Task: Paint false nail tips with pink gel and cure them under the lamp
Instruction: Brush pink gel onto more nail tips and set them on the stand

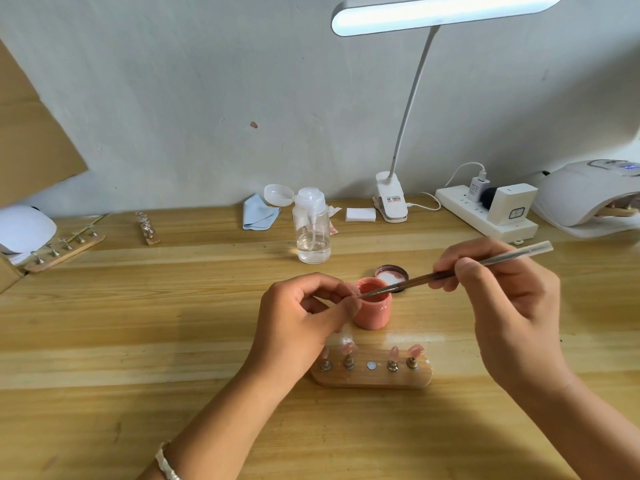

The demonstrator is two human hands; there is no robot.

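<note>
At the far left of the table, two wooden holders wait near the wall. Their tips are too small for me to tell whether they are coated, so I count them as possible work left.

My left hand comes next. Its fingers are curled and pinched together right where the brush tip arrives. What they grip is hidden, but the near holder has a bare middle slot, so I judge it to be the held tip, lifted off for painting.

Just beside that hand stands the open jar of pink gel, with its lid lying behind it. In front of the jar, the near holder carries four nail tips that already look pink, two on each side of the gap.

The brush slants across the mouth of the jar. My right hand grips its handle, thumb and fingers closed around it.

At the far right, the curing lamp has its display lit, and a wooden piece shows inside its mouth, probably a holder under cure.

I would put the task around midway. This set is one tip from fully coated, none of it has been cured, and the holders on the left may still need doing.
</note>
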